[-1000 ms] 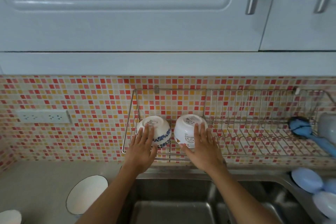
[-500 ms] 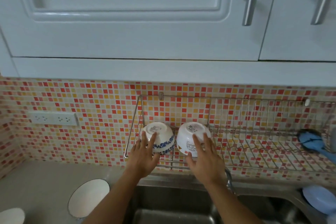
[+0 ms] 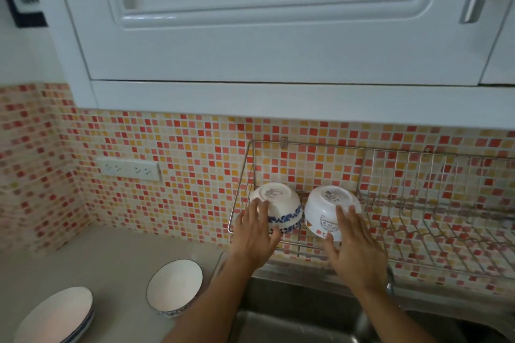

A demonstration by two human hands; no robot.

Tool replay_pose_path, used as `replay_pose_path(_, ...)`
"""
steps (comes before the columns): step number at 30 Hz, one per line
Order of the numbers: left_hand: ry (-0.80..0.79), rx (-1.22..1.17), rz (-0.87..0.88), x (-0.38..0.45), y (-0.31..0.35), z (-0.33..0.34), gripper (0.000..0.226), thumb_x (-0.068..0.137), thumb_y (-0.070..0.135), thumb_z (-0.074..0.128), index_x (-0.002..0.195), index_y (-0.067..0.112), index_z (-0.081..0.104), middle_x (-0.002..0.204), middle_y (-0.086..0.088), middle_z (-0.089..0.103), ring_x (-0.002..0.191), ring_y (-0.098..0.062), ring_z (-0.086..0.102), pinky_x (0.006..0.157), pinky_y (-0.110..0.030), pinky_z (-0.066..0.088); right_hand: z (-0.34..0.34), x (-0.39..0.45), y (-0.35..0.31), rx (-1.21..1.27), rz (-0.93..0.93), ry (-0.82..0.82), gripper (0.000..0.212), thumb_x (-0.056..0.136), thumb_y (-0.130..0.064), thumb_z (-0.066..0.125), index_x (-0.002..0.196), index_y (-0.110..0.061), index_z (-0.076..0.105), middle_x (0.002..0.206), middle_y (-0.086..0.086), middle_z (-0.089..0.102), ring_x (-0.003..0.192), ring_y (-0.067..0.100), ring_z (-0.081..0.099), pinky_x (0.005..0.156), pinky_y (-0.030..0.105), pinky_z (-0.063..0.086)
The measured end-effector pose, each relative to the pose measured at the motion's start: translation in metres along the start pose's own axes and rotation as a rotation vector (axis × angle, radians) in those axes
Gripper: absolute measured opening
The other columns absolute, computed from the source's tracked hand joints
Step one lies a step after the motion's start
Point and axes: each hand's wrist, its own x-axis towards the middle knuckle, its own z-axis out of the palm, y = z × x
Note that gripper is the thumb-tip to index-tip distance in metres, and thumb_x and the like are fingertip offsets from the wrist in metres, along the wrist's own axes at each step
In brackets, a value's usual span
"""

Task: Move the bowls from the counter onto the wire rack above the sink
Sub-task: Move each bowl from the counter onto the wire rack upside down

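Two bowls are sitting upside down at the left end of the wire rack [image 3: 418,220], side by side, bases tilted toward the camera. The blue-patterned bowl [image 3: 281,207] is getting the left hand [image 3: 255,234] spread flat against its side, fingers open, not gripping. The white printed bowl [image 3: 327,210] is getting the right hand [image 3: 355,245] laid open against it likewise. Below left, an upright blue-rimmed bowl [image 3: 175,285] is standing empty on the surface [image 3: 111,264], near a stack of plates [image 3: 55,315], also empty.
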Motion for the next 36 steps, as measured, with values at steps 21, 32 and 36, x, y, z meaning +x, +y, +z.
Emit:
replay_pose_path(21,0.228,-0.312,-0.080,-0.138,-0.249,-0.039,0.038,0.094,0.027,0.044,0.131,0.019,0.051,0.137,-0.004,0.050,0.125,-0.019,0.046,0.106,-0.034,0.040,0.032,-0.072,-0.311,0.812,-0.123,-0.030,0.016,0.091,-0.025,0.058,0.103,-0.016,0.062,0.096,-0.004,0.063,0.083,0.017,0.063,0.065,0.035,0.057)
replay_pose_path(32,-0.002,-0.402,-0.933,-0.245,-0.496,-0.016,0.050,0.096,0.021,0.048,0.140,0.003,0.035,0.145,-0.017,0.035,0.132,-0.031,0.038,0.109,-0.037,0.030,0.190,-0.146,-0.521,0.613,0.129,-0.956,0.058,0.089,-0.050,0.055,0.132,-0.014,0.041,0.123,0.015,0.062,0.113,0.035,0.058,0.085,0.036,0.046)
replay_pose_path(36,-0.071,-0.530,-0.973,-0.243,-0.505,-0.004,0.043,0.097,0.023,0.046,0.135,0.004,0.041,0.134,-0.016,0.052,0.121,-0.033,0.051,0.098,-0.035,0.039,0.211,-0.155,-0.545,0.557,0.225,-0.980,0.048,0.093,-0.042,0.053,0.123,-0.007,0.045,0.121,0.020,0.062,0.111,0.039,0.059,0.085,0.040,0.049)
